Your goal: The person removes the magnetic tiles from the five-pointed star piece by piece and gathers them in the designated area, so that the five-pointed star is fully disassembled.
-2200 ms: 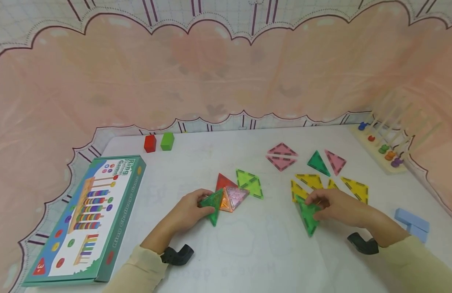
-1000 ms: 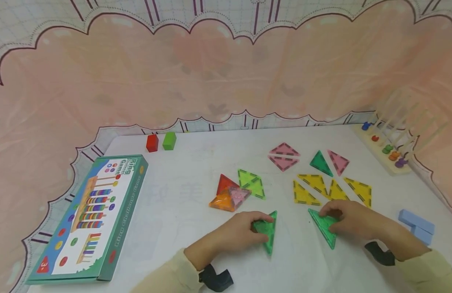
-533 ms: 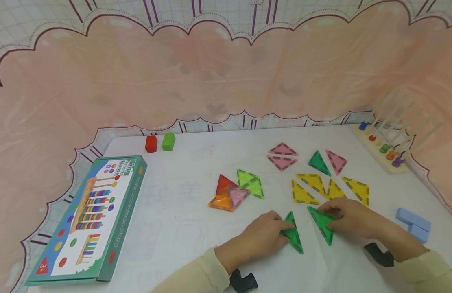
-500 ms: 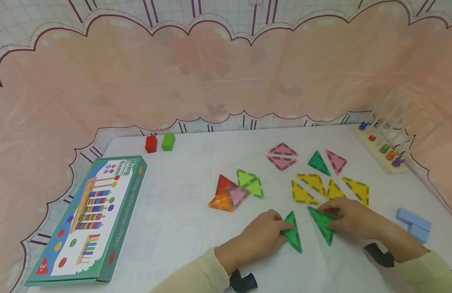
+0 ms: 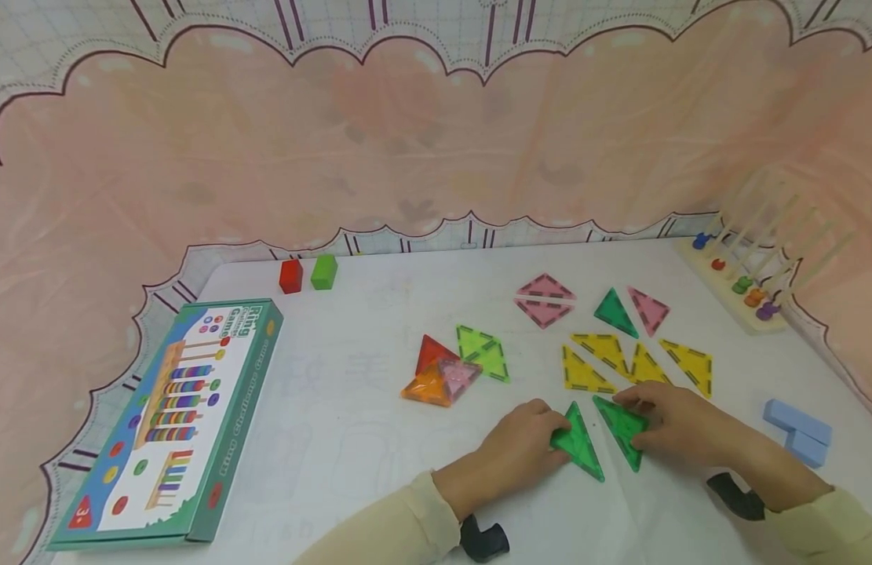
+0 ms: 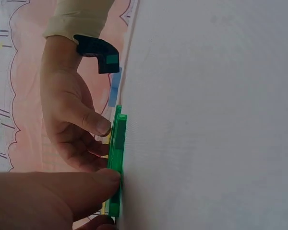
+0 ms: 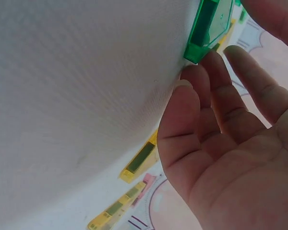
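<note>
My left hand (image 5: 523, 447) holds a green triangular magnetic tile (image 5: 580, 447) by its left side, low at the white table. In the left wrist view the thumb (image 6: 101, 187) presses on that tile's edge. Just across a narrow gap, my right hand (image 5: 683, 420) holds a second green triangular tile (image 5: 621, 430) between thumb and fingers. Up close in the right wrist view, the fingers (image 7: 180, 110) curl beside the green tile (image 7: 204, 31). The two green tiles lean toward each other without meeting at their top corners.
Yellow triangles (image 5: 587, 373) lie just beyond my right hand, with pink triangles (image 5: 545, 314) and a dark green triangle (image 5: 614, 314) behind. An overlapping tile cluster (image 5: 436, 380) lies left of them. A game box (image 5: 167, 424), blue blocks (image 5: 799, 431) and a peg stand (image 5: 735, 290) flank the work.
My left hand has carried its green tile from beside the orange tile rightward, up close to the other green tile. The right hand has shifted slightly right with its tile.
</note>
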`<action>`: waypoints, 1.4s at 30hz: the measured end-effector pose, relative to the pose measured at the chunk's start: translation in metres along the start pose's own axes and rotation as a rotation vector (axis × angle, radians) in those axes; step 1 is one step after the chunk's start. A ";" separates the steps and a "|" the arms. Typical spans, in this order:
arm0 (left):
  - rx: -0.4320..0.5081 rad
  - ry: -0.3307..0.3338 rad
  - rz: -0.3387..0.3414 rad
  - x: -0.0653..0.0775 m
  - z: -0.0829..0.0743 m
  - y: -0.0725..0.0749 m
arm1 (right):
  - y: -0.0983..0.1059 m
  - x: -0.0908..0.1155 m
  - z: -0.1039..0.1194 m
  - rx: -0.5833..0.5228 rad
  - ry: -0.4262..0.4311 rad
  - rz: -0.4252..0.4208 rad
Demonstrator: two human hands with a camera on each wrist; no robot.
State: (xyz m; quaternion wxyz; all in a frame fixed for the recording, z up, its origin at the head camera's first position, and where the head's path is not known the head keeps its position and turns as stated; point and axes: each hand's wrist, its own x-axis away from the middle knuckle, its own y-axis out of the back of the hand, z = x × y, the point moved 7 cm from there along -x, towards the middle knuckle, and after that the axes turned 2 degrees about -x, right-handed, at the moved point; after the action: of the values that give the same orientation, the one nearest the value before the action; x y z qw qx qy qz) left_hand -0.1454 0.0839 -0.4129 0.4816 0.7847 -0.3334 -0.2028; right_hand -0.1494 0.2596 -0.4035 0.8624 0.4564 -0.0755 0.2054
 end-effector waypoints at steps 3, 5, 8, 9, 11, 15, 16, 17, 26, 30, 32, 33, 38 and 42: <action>0.086 0.058 0.024 -0.001 0.004 -0.001 | 0.000 -0.001 -0.001 -0.004 -0.009 0.006; 0.168 0.093 0.040 0.000 0.008 -0.002 | 0.000 -0.001 -0.002 -0.009 -0.018 0.011; 0.293 0.123 0.064 0.003 0.012 -0.001 | 0.000 -0.001 -0.003 -0.023 -0.034 0.018; 0.334 0.126 0.071 0.005 0.014 0.000 | 0.000 -0.001 -0.003 -0.026 -0.037 0.020; 0.401 0.136 0.083 0.008 0.017 0.003 | 0.001 -0.001 -0.003 -0.028 -0.041 0.022; 0.452 0.149 0.067 0.019 0.032 0.020 | 0.006 -0.001 0.000 -0.034 -0.030 0.018; 0.448 0.153 0.053 0.022 0.037 0.027 | 0.008 -0.001 0.002 -0.038 -0.013 0.017; 0.439 0.157 0.037 0.026 0.042 0.034 | 0.010 -0.002 0.003 -0.039 -0.006 0.012; 0.320 0.245 -0.115 0.052 0.104 0.093 | 0.022 -0.019 0.040 0.004 0.115 -0.040; 0.252 0.274 -0.119 0.051 0.128 0.103 | 0.017 -0.043 0.064 0.033 0.156 -0.041; 0.216 0.286 -0.094 0.047 0.137 0.102 | 0.013 -0.057 0.077 0.038 0.168 -0.023; 0.203 0.289 -0.085 0.044 0.141 0.101 | 0.010 -0.065 0.082 0.042 0.162 -0.015; 0.171 0.308 -0.040 0.028 0.156 0.093 | -0.005 -0.096 0.103 0.078 0.091 0.046; 0.192 0.316 -0.026 0.018 0.164 0.087 | -0.018 -0.117 0.113 0.122 0.064 0.076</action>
State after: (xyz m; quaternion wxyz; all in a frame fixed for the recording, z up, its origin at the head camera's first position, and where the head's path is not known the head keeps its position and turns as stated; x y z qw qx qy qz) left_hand -0.2662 -0.0580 -0.4100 0.4480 0.8535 -0.2612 -0.0502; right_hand -0.2408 0.1251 -0.3900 0.8265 0.4983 -0.0525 0.2565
